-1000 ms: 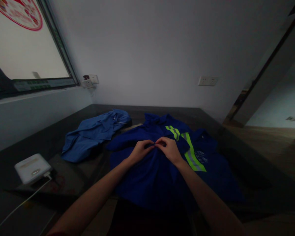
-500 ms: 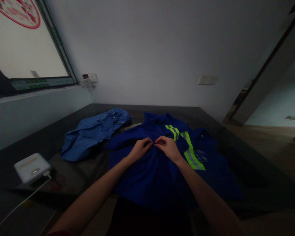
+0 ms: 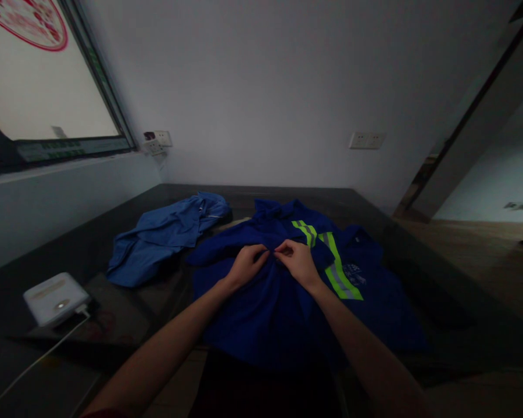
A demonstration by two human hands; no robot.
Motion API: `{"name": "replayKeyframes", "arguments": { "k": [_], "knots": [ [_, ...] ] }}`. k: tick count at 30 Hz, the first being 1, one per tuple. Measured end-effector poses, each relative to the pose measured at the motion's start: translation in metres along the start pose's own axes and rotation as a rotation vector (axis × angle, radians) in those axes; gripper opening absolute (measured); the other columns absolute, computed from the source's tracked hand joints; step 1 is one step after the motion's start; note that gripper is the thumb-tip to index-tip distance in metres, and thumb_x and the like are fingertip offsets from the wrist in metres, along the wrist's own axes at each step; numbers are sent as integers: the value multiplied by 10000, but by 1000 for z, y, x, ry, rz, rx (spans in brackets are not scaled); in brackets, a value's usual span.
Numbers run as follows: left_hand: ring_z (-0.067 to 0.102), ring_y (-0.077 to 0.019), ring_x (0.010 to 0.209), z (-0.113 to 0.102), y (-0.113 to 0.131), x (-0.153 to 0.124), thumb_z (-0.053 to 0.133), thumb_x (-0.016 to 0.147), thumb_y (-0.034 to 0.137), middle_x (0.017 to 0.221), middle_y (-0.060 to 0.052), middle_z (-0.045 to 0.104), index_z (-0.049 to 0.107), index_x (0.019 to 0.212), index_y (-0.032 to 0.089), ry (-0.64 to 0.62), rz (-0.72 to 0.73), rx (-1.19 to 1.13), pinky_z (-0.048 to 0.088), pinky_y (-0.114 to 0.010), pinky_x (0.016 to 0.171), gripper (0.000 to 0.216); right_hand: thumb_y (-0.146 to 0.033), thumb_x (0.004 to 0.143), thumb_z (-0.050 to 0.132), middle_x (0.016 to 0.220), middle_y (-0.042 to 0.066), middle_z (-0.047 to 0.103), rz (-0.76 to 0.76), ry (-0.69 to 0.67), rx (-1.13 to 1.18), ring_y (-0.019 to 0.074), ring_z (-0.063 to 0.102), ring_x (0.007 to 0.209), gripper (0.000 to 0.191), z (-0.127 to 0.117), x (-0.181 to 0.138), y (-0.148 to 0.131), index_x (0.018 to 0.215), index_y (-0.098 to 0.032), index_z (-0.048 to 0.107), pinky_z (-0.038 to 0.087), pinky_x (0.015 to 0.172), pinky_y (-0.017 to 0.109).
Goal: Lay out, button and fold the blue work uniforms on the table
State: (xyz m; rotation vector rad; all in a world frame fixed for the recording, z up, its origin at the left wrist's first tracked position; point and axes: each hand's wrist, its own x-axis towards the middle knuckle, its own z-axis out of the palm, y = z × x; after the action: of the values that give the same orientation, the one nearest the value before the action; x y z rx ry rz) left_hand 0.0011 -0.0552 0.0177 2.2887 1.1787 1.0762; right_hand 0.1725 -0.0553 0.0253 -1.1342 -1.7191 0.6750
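A dark blue work jacket (image 3: 261,307) with a collar and a yellow-green and grey reflective stripe lies spread on the table, its lower edge hanging over the front. My left hand (image 3: 249,264) pinches the cloth at the jacket's front opening. Close beside it, my right hand (image 3: 297,260) pinches the same front from the right, fingertips almost meeting the left ones. The cloth is drawn up into folds below them. Whatever small part sits between the fingertips is too small to make out.
On the dark table (image 3: 143,319), a lighter blue garment (image 3: 165,235) lies crumpled to the left. A white box (image 3: 56,299) with a cable stands at the left front. Another dark blue garment (image 3: 379,302) with a printed mark lies to the right. The wall (image 3: 253,104) rises behind.
The view has shifted very slightly. Both hands keep their pinch at the same place on the jacket front, with hardly any movement.
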Motion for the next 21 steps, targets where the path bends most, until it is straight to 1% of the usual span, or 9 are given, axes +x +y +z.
{"name": "replayKeyframes", "arguments": {
  "k": [4, 6, 8, 11, 13, 15, 16, 18, 21],
  "knots": [
    [620, -193, 853, 5, -4, -3, 471, 886, 289, 911, -52, 697, 652, 919, 196, 44, 6, 105, 442, -304, 818, 206, -136, 747, 601, 686, 24, 686, -72, 25, -157, 175, 648, 647, 79, 5, -5, -7, 715, -198, 637, 489, 632, 286],
    [616, -196, 841, 7, -8, -5, 469, 887, 294, 899, -60, 690, 648, 915, 197, 54, 14, 176, 444, -309, 800, 206, -114, 761, 579, 701, 25, 686, -116, 38, -249, 177, 642, 662, 115, 7, -8, -8, 719, -205, 636, 484, 659, 299],
    [611, -194, 824, 8, -10, -7, 455, 894, 297, 885, -62, 680, 639, 915, 197, 53, 26, 243, 444, -304, 772, 211, -102, 772, 564, 736, 32, 691, -158, 25, -279, 181, 642, 691, 134, 9, -9, -7, 742, -206, 643, 482, 690, 311],
    [598, -188, 784, 6, -9, -7, 417, 914, 299, 844, -56, 661, 618, 914, 201, 52, 22, 331, 434, -292, 732, 224, -103, 780, 551, 809, 35, 699, -147, -52, -119, 174, 653, 750, 155, 9, -8, -3, 834, -201, 658, 495, 709, 298],
    [588, -190, 762, 4, -7, -6, 398, 922, 295, 808, -56, 645, 607, 914, 200, 35, 29, 372, 424, -291, 715, 230, -98, 767, 555, 792, 20, 689, -86, -94, 32, 161, 655, 741, 228, 7, -5, 0, 951, -194, 648, 504, 679, 273],
    [580, -193, 756, 2, -5, -5, 398, 920, 283, 786, -57, 633, 604, 912, 198, -1, 60, 388, 416, -296, 714, 224, -89, 749, 562, 757, 3, 673, -48, -131, 107, 151, 649, 711, 316, 5, -2, 1, 1041, -189, 630, 502, 655, 257],
    [576, -193, 758, 2, -4, -5, 401, 917, 274, 782, -57, 630, 605, 911, 198, -18, 79, 386, 413, -299, 719, 218, -87, 744, 565, 755, 1, 671, -52, -153, 107, 149, 644, 708, 328, 3, -1, 1, 1049, -187, 634, 499, 658, 256],
    [569, -190, 765, 1, -4, -5, 405, 913, 263, 778, -54, 626, 609, 910, 202, -44, 107, 368, 409, -302, 737, 212, -93, 746, 571, 772, 10, 672, -92, -192, 65, 152, 635, 721, 281, -1, 1, 1, 995, -185, 665, 490, 678, 263],
    [562, -183, 779, -2, -3, -5, 402, 916, 273, 783, -46, 623, 610, 910, 207, -64, 130, 337, 405, -301, 755, 218, -115, 749, 605, 787, 18, 639, -178, -182, -31, 148, 601, 707, 177, -5, 2, 0, 893, -179, 686, 472, 662, 266]
  ]
}}
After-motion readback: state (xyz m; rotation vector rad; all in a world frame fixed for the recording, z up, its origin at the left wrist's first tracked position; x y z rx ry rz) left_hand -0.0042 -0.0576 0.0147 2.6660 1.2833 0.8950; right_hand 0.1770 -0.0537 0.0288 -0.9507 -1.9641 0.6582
